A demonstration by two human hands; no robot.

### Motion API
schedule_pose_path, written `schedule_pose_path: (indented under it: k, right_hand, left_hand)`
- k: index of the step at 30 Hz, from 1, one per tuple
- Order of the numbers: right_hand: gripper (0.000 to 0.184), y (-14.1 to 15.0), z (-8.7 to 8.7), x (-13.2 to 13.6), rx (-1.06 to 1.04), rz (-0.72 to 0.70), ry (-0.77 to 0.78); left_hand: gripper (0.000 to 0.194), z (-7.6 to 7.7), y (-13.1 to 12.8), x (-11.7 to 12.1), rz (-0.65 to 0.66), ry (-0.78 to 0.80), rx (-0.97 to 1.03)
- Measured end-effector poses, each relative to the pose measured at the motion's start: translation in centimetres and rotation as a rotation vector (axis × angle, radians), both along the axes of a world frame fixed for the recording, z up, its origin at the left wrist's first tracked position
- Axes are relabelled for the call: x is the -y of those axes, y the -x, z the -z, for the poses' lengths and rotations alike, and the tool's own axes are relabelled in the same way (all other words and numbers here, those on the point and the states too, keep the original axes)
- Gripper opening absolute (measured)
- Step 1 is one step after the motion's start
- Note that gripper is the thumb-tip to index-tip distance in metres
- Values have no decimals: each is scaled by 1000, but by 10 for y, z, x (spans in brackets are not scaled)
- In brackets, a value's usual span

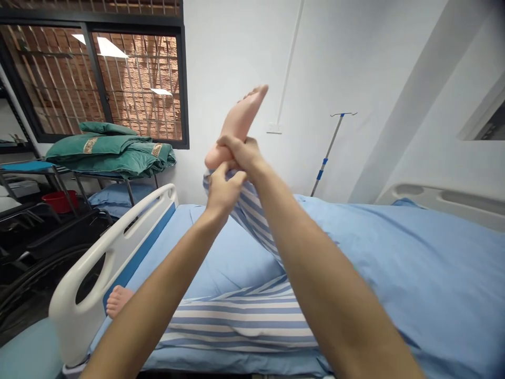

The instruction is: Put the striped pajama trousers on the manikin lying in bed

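Observation:
A bare foot (240,118) is raised above the bed, toes pointing up and to the right. My right hand (244,153) is closed around the ankle, just above the heel. Slightly lower, my left hand (224,189) grips the lower leg near the cuff of the striped trousers (252,210); some of its fingers are hidden behind the leg. The raised leg is bent at the knee. Along the near side of the bed lies the other leg, in a striped trouser leg (236,321), its bare foot (118,301) close to the footboard.
A white footboard (114,252) closes the bed's left end. Blue sheets (394,252) cover the mattress. Behind the bed stands an IV pole (328,152). Folded green bedding (110,150) is piled under the window, and a wheelchair wheel (43,279) shows at left.

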State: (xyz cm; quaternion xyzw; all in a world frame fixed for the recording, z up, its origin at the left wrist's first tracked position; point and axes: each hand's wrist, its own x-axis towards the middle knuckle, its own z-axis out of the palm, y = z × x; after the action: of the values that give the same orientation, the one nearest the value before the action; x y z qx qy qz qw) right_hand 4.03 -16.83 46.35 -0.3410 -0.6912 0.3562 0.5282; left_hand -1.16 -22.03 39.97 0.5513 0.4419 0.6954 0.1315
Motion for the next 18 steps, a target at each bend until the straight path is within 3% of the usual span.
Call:
schedule_pose_path:
  k: [4, 7, 12, 15, 18]
  right_hand:
    - [33, 58, 45, -14, 107, -111, -78]
    - [41, 102, 89, -10, 262, -109, -75]
    - [50, 164, 178, 23, 596, -107, -42]
    - [55, 190, 238, 48, 740, -165, -26]
    - [55, 206, 295, 67, 850, -207, 9]
  left_hand:
    - [22, 33, 51, 12, 11, 134, 157]
    - [21, 70, 87, 24, -18, 228, 318]
    - [20, 161, 140, 48, -227, 354, 505]
    - [25, 218, 161, 68, -325, 485, 429]
    - [34, 261, 172, 88, -379, 558, 349]
